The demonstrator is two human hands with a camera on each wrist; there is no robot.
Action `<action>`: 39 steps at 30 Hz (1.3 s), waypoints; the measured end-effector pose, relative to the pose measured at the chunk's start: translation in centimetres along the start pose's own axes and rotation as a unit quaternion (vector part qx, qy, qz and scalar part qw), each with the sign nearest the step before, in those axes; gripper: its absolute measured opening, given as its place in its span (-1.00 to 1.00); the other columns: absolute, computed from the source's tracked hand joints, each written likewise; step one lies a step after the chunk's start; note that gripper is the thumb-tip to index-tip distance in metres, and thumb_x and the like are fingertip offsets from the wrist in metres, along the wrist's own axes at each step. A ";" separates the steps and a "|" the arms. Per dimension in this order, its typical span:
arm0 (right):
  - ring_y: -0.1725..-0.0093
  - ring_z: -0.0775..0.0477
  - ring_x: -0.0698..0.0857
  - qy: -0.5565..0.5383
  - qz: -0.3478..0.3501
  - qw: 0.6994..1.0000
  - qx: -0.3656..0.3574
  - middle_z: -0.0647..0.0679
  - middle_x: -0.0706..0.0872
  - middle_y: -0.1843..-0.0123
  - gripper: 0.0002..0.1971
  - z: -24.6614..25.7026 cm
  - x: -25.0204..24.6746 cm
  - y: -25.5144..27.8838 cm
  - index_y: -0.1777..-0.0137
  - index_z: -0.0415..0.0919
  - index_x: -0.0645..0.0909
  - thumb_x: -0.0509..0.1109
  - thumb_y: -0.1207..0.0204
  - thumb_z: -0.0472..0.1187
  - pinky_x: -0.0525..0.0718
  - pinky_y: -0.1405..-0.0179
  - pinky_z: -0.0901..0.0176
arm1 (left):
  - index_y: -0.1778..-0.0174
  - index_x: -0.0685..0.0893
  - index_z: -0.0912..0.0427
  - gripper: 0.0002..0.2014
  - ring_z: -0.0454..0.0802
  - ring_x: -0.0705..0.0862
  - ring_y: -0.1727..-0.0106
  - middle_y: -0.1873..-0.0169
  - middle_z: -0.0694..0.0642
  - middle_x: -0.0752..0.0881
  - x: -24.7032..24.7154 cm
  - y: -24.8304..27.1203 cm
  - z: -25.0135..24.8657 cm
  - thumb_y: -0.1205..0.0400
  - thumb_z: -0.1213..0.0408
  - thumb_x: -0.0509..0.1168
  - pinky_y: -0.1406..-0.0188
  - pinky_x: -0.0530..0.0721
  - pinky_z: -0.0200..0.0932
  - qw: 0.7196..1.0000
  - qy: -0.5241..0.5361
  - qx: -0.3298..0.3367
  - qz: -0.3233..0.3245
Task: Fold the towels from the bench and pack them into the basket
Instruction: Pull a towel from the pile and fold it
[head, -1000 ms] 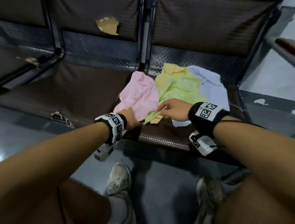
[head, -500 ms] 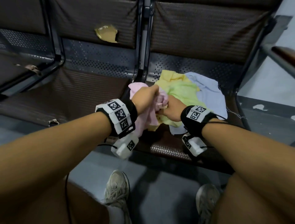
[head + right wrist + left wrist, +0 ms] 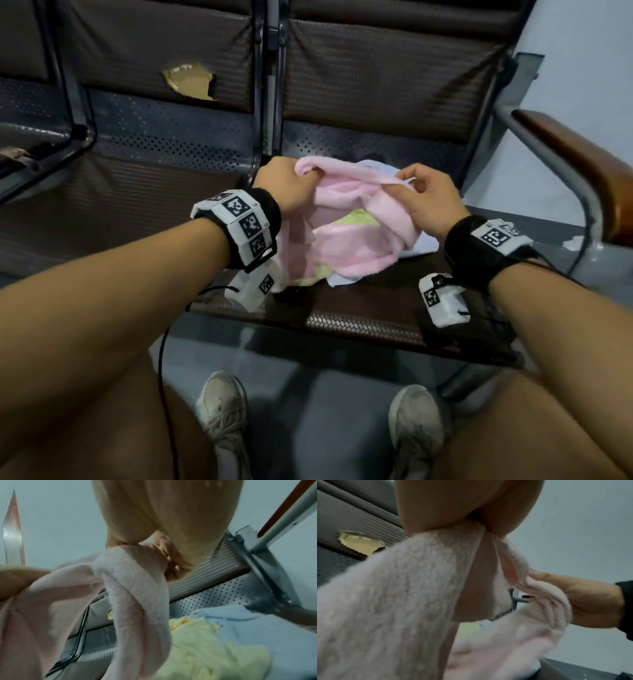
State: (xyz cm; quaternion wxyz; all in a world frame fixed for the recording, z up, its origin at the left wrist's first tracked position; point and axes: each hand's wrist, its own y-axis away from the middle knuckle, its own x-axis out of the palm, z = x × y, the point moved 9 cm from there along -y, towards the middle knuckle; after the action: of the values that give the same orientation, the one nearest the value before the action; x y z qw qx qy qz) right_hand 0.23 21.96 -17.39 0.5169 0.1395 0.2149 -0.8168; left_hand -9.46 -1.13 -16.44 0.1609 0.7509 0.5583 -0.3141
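A pink towel [image 3: 356,226] hangs lifted above the bench seat [image 3: 359,305], held at its top edge by both hands. My left hand [image 3: 286,186] grips one bunched corner in a fist. My right hand [image 3: 423,197] pinches the other end between thumb and fingers. Both wrist views show the pink towel [image 3: 402,601] [image 3: 137,588] stretched between the hands. Under it on the seat lie a yellow-green towel [image 3: 214,649] and a light blue towel [image 3: 265,628]. No basket is in view.
The bench backrest [image 3: 376,68] has a torn patch [image 3: 190,80] on the left seat's padding. A wooden-topped armrest [image 3: 575,164] stands at the right. My shoes [image 3: 222,411] and the grey floor lie below the seat edge.
Both hands gathered the pink towel and lifted it off the pile. They have moved apart, spreading its top edge; the yellow-green and blue towels stayed on the seat.
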 end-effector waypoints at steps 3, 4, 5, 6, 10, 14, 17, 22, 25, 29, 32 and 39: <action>0.34 0.08 0.55 0.061 0.033 0.997 -0.028 -0.06 0.65 0.33 -0.77 0.3 0.4 0.9 0.12 -0.19 0.69 0.38 -0.67 -0.05 0.50 0.26 0.16 | -0.02 0.74 0.13 -0.79 0.19 0.74 -0.03 0.04 0.18 0.81 1.8 0.4 -0.8 -0.61 0.15 0.26 0.06 0.63 -0.14 0.999 -0.031 0.040 0.014; 0.31 -0.01 0.54 0.063 0.039 0.997 -0.037 -0.13 0.63 0.31 -0.72 0.6 0.6 1.2 0.11 -0.24 0.66 0.34 -0.70 -0.03 0.49 0.23 0.11 | -0.05 0.73 0.09 -0.83 0.11 0.75 0.02 0.06 0.12 0.81 2.7 0.5 -1.1 -0.61 0.17 0.30 0.11 0.64 -0.21 0.998 -0.011 0.052 0.030; 0.31 -0.07 0.52 0.051 0.040 0.997 -0.045 -0.19 0.60 0.31 -0.70 1.1 0.7 1.5 0.11 -0.24 0.63 0.30 -0.72 -0.02 0.49 0.25 0.06 | 0.02 0.72 0.04 -0.89 0.01 0.74 0.12 0.16 0.02 0.80 3.7 0.7 -1.5 -0.61 0.15 0.34 0.22 0.62 -0.30 0.997 -0.001 0.063 0.050; 0.34 -0.11 0.50 0.029 0.042 0.997 -0.049 -0.23 0.56 0.34 -0.70 1.7 0.8 1.6 0.12 -0.21 0.59 0.27 -0.74 -0.01 0.48 0.31 0.00 | 0.17 0.69 0.03 -0.88 -0.06 0.68 0.22 0.29 -0.06 0.74 4.3 1.0 -2.2 -0.64 0.11 0.34 0.35 0.54 -0.38 0.995 -0.001 0.079 0.065; 0.53 0.01 0.41 -0.002 0.060 0.997 -0.047 0.02 0.50 0.55 -0.74 2.5 1.2 2.1 0.14 -0.08 0.57 0.42 -0.62 0.08 0.35 0.56 0.16 | 0.24 0.68 0.20 -0.65 0.02 0.59 0.19 0.31 0.04 0.65 5.1 1.1 -3.7 -0.76 0.12 0.17 0.14 0.58 -0.12 0.992 0.069 0.069 0.076; 0.29 -0.07 0.64 0.253 0.183 0.950 0.022 -0.09 0.68 0.34 -0.63 -1.5 2.3 2.9 0.17 -0.22 0.67 0.61 -0.40 0.10 0.54 0.33 0.09 | 0.31 0.68 0.11 -0.86 -0.13 0.64 0.35 0.38 -0.04 0.70 3.3 0.8 -4.3 -0.56 0.26 0.44 0.30 0.63 -0.23 0.982 0.169 0.062 0.056; 0.15 -0.23 0.69 0.367 0.243 0.893 0.097 -0.27 0.75 0.17 -0.59 -4.8 2.4 4.0 0.18 -0.33 0.70 0.42 -0.60 0.08 0.66 0.08 -0.05 | 0.28 0.73 0.18 -0.89 -0.13 0.65 0.43 0.39 0.04 0.74 3.2 1.1 -4.1 -0.50 0.28 0.52 0.43 0.62 -0.20 0.988 0.111 0.084 0.073; 0.17 -0.12 0.60 0.256 0.094 0.961 -0.040 0.00 0.62 0.30 -0.69 0.5 1.7 2.2 0.36 -0.09 0.49 0.29 -0.66 -0.17 0.44 0.22 0.06 | -0.24 0.55 0.12 -0.46 -0.03 0.62 0.31 0.15 0.08 0.74 6.5 1.9 -2.7 -0.44 0.02 0.59 0.32 0.54 -0.17 0.985 0.001 0.047 0.169; 0.30 0.13 0.53 0.175 0.082 0.975 -0.110 0.16 0.54 0.35 -0.72 3.4 3.2 2.2 0.32 0.03 0.42 0.39 -0.57 -0.24 0.37 0.29 0.17 | -0.09 0.66 0.05 -0.61 -0.04 0.61 0.21 0.25 -0.06 0.68 8.2 2.7 -3.2 -0.48 -0.09 0.52 0.27 0.49 -0.18 0.971 -0.041 0.079 0.223; 0.29 0.15 0.56 0.104 0.104 0.986 -0.080 0.11 0.62 0.30 -0.81 2.9 3.1 1.2 0.21 -0.11 0.60 0.58 -0.47 -0.12 0.48 0.26 0.23 | 0.10 0.71 0.17 -0.85 0.23 0.73 -0.02 0.11 0.23 0.77 7.2 1.9 -4.2 -0.68 0.18 0.30 0.13 0.53 -0.12 0.975 -0.059 0.115 0.181; 0.50 0.15 0.40 0.187 0.152 0.970 -0.001 0.06 0.47 0.49 -0.63 -0.7 2.0 0.7 0.41 -0.21 0.57 0.59 -0.45 -0.01 0.34 0.37 0.12 | 0.11 0.72 0.14 -0.78 0.25 0.73 -0.11 0.01 0.24 0.80 4.1 0.2 -3.3 -0.69 0.28 0.16 0.09 0.58 -0.10 0.994 0.023 0.067 0.079; 0.25 0.03 0.61 0.213 -0.039 0.968 -0.126 0.02 0.68 0.27 -0.87 1.4 -1.8 0.2 0.20 -0.18 0.61 0.43 -0.48 -0.14 0.59 0.20 0.06 | 0.02 0.72 0.10 -0.68 0.32 0.79 0.16 0.00 0.35 0.76 2.3 -0.8 0.2 -0.60 0.24 0.03 0.34 0.82 0.20 0.974 0.215 -0.068 0.010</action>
State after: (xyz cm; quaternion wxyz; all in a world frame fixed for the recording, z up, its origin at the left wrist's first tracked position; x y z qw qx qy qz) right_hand 1.17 22.60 -15.44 0.4402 0.2355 0.4262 -0.7544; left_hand -9.89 0.73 -17.95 0.0910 0.7938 0.5923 -0.1043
